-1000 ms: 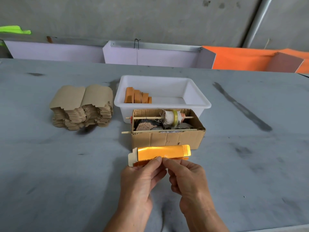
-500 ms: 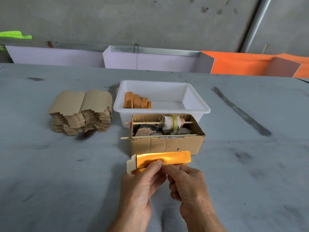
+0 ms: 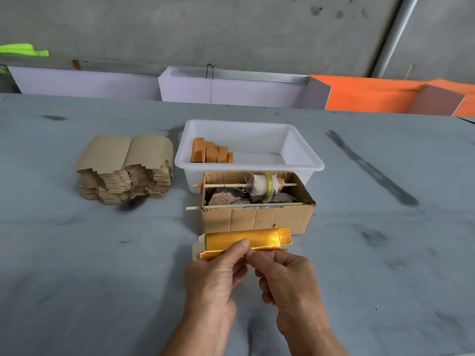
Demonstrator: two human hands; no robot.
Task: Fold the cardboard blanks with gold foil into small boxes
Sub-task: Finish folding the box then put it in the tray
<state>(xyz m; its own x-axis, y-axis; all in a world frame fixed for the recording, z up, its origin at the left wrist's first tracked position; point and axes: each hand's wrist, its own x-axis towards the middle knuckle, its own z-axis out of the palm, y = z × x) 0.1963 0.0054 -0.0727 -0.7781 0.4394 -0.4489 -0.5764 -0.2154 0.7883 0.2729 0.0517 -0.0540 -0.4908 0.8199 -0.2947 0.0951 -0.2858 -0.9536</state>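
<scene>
Grey tabletop [image 3: 77,265] fills the frame, with a white tub [image 3: 303,160] at centre and a cardboard box [image 3: 257,219] below it. Stacked blanks [image 3: 123,170] sit centre-left. Both hands, left [image 3: 213,278] and right [image 3: 288,278], pinch the gold blank [image 3: 257,238], its long axis left-right, lower centre.

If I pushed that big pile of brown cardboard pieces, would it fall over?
Probably it would slide apart rather than topple. The cardboard pile is wide and low, but its edges look ragged and uneven, so the loose sheets would likely fan out. Each sheet looks thin, so probably light and bendy.
</scene>
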